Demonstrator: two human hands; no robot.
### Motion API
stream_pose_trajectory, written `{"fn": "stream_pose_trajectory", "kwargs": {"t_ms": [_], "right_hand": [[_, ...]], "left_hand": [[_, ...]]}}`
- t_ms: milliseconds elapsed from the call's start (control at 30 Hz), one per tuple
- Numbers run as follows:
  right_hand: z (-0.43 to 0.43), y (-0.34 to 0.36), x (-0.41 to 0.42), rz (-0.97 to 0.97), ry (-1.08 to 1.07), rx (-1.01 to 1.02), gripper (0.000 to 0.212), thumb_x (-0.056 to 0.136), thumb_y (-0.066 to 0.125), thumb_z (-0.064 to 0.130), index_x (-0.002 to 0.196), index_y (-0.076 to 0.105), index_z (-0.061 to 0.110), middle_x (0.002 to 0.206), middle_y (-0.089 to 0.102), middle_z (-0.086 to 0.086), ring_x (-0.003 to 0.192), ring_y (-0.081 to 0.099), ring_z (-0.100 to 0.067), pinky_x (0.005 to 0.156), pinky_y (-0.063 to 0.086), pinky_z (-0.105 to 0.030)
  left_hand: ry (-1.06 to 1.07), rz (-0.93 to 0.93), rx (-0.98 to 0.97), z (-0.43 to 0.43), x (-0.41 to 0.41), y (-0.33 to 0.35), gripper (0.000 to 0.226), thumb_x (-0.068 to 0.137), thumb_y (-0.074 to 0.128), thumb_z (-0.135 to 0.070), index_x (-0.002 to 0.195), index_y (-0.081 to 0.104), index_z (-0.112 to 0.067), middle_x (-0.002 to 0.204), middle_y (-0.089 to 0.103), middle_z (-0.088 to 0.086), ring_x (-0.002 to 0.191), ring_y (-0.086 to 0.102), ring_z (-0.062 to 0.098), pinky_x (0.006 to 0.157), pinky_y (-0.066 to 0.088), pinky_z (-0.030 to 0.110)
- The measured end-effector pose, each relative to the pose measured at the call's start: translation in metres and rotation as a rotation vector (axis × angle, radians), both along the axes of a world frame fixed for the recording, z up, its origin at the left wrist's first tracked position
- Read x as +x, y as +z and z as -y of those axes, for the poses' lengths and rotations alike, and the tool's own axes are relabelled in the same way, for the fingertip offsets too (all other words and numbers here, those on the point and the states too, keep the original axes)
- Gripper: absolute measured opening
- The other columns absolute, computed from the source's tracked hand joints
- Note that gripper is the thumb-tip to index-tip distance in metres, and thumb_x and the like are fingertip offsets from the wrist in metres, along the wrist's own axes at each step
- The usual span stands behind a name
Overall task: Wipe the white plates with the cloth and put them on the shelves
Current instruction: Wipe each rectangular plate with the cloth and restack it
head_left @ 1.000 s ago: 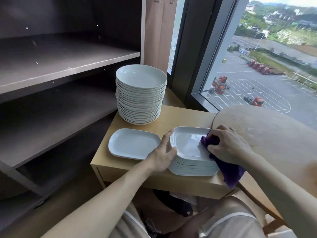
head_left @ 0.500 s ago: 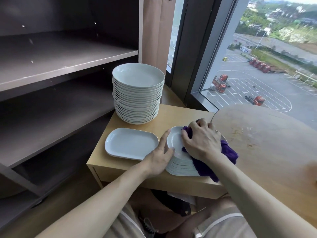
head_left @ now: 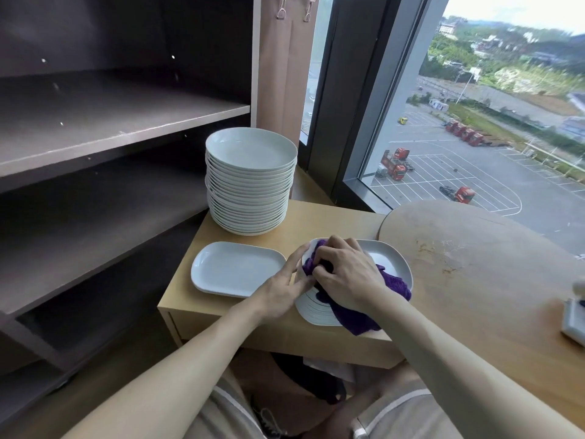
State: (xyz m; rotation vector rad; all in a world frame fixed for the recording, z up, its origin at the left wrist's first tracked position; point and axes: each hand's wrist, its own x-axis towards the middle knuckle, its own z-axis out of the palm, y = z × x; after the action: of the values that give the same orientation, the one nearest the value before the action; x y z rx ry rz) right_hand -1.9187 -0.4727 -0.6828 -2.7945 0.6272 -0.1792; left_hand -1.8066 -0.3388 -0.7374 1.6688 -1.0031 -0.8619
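R hand (head_left: 345, 274) sits knuckles-up on the purple cloth (head_left: 359, 318), fingers curled round a bunched wad of it and pressing it down onto the top plate of the rect plate stack (head_left: 392, 258). The rest of the cloth trails over the stack's near rim toward the person. L hand (head_left: 281, 291) is flat-ish: fingers straight, tips on the stack's left rim, thumb against its near-left edge. It braces the stack and grips nothing. Stack stands on the low wooden surface (head_left: 332, 220), at its front right, just beside the round table (head_left: 474, 264); can't tell if they touch. Single rect plate (head_left: 237, 269) lies flat on the surface just left of the stack, close to the L hand's fingers but apart from them. Tall round plate stack (head_left: 250, 185) is at the back left of the surface, behind the single plate, next to the shelves (head_left: 110, 122). The dark shelves run along the left, w/ two boards in view. Window (head_left: 474, 137) is behind the surface, w/ a car park outside. A small white item (head_left: 574, 318) shows at the far right edge of the round table, cut off by the frame, can't ID.
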Motion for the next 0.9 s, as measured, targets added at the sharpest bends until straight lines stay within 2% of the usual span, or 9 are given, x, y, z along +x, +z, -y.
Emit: {"fn": "stream_pose_trajectory", "kwargs": {"t_ms": [133, 200, 267, 367, 500, 667, 767, 800, 900], "right_hand": [[0.002, 0.008, -0.009, -0.045, 0.058, 0.043, 0.035, 0.084, 0.034, 0.055, 0.088, 0.062, 0.034, 0.103, 0.047, 0.015, 0.110, 0.037, -0.012, 0.089, 0.042, -0.040], [0.007, 0.012, -0.015, -0.086, 0.091, 0.037, 0.025, 0.089, 0.043, 0.052, 0.087, 0.061, 0.034, 0.104, 0.048, 0.014, 0.115, 0.040, -0.014, 0.091, 0.043, -0.041], [0.014, 0.015, -0.021, -0.143, 0.104, -0.005, 0.019, 0.092, 0.050, 0.049, 0.085, 0.058, 0.035, 0.103, 0.048, 0.013, 0.115, 0.041, -0.015, 0.090, 0.043, -0.041], [0.027, 0.016, -0.033, -0.196, 0.062, -0.116, 0.020, 0.091, 0.052, 0.049, 0.078, 0.054, 0.033, 0.099, 0.046, 0.014, 0.109, 0.042, -0.015, 0.086, 0.043, -0.040], [0.048, 0.015, -0.051, -0.194, -0.055, -0.222, 0.023, 0.086, 0.049, 0.048, 0.068, 0.044, 0.036, 0.094, 0.046, 0.015, 0.098, 0.040, -0.013, 0.079, 0.036, -0.036], [0.073, 0.010, -0.055, -0.197, -0.223, -0.359, 0.018, 0.087, 0.044, 0.047, 0.082, 0.055, 0.033, 0.101, 0.054, 0.006, 0.094, 0.040, -0.018, 0.077, 0.037, -0.038], [0.072, 0.003, -0.037, -0.153, -0.291, -0.402, 0.030, 0.092, 0.045, 0.046, 0.098, 0.066, 0.025, 0.113, 0.059, -0.001, 0.106, 0.049, -0.026, 0.081, 0.039, -0.042], [0.069, 0.002, -0.030, -0.133, -0.318, -0.391, 0.033, 0.093, 0.044, 0.045, 0.102, 0.067, 0.023, 0.116, 0.059, -0.003, 0.110, 0.050, -0.028, 0.083, 0.040, -0.043], [0.057, -0.002, -0.009, -0.109, -0.377, -0.363, 0.037, 0.095, 0.041, 0.044, 0.108, 0.065, 0.019, 0.123, 0.056, -0.007, 0.115, 0.049, -0.032, 0.086, 0.039, -0.046]], "left_hand": [[-0.013, 0.002, 0.039, -0.001, 0.001, 0.001, 0.081, 0.073, 0.039, -0.096, 0.144, 0.005, -0.075, 0.164, 0.034, -0.001, 0.150, 0.031, 0.016, 0.117, 0.032, 0.038], [-0.009, 0.002, 0.070, 0.001, 0.002, 0.002, 0.078, 0.074, 0.033, -0.097, 0.144, 0.005, -0.076, 0.164, 0.035, -0.004, 0.150, 0.033, 0.020, 0.119, 0.029, 0.040], [-0.004, 0.040, 0.099, 0.003, 0.003, 0.001, 0.073, 0.078, 0.034, -0.092, 0.143, 0.003, -0.076, 0.164, 0.035, -0.002, 0.150, 0.034, 0.022, 0.120, 0.028, 0.041], [0.005, 0.072, 0.123, 0.005, 0.003, -0.005, 0.073, 0.085, 0.047, -0.074, 0.141, 0.001, -0.077, 0.163, 0.036, -0.001, 0.148, 0.037, 0.022, 0.116, 0.033, 0.040], [0.020, -0.052, 0.075, 0.008, 0.000, -0.008, 0.070, 0.086, 0.052, -0.059, 0.133, 0.005, -0.084, 0.155, 0.041, -0.010, 0.142, 0.041, 0.017, 0.111, 0.033, 0.034], [0.028, -0.114, 0.057, 0.010, -0.003, -0.012, 0.068, 0.089, 0.052, -0.057, 0.129, 0.006, -0.086, 0.146, 0.041, -0.024, 0.135, 0.040, 0.006, 0.102, 0.031, 0.021], [0.044, -0.108, 0.065, 0.010, -0.004, -0.011, 0.067, 0.088, 0.052, -0.058, 0.125, 0.006, -0.088, 0.132, 0.039, -0.041, 0.131, 0.041, 0.001, 0.093, 0.030, 0.009], [0.046, -0.103, 0.067, 0.010, -0.004, -0.010, 0.066, 0.088, 0.051, -0.058, 0.125, 0.005, -0.088, 0.132, 0.038, -0.041, 0.131, 0.040, 0.001, 0.093, 0.030, 0.010], [0.030, -0.103, 0.072, 0.009, -0.005, -0.009, 0.066, 0.089, 0.049, -0.058, 0.127, 0.003, -0.086, 0.147, 0.037, -0.023, 0.135, 0.038, 0.007, 0.095, 0.032, 0.014]]}}
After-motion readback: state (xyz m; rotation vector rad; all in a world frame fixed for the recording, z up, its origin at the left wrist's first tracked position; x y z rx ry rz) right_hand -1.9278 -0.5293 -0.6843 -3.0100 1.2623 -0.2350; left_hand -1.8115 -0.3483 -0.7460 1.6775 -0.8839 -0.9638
